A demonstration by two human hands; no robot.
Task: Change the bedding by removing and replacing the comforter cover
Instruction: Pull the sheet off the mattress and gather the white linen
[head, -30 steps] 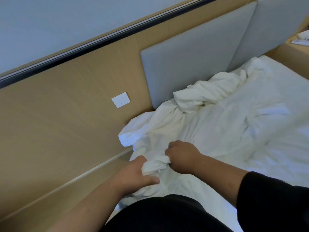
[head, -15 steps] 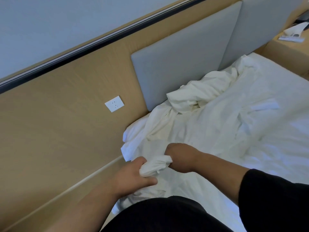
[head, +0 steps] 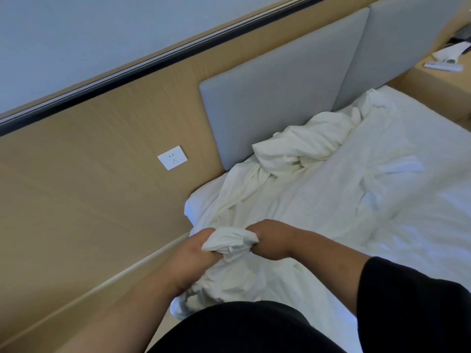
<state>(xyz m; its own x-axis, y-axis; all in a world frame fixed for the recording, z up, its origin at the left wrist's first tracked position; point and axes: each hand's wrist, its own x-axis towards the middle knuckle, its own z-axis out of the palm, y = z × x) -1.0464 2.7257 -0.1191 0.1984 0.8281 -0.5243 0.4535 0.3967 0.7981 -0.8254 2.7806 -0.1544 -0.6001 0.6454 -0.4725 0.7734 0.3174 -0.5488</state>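
Grip: my left hand and right hand both clench one bunched corner of the crumpled white cotton comforter cover.
Lie: cover trails away from me toward the grey padded headboard.
Nearer: left hand, I judge.

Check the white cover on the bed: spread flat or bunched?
Bunched. The white cover lies rumpled below the headboard, one corner gripped by both hands, left and right.

White wall socket at centre left on tan wood panelling; 2 grey headboard pads upper right.
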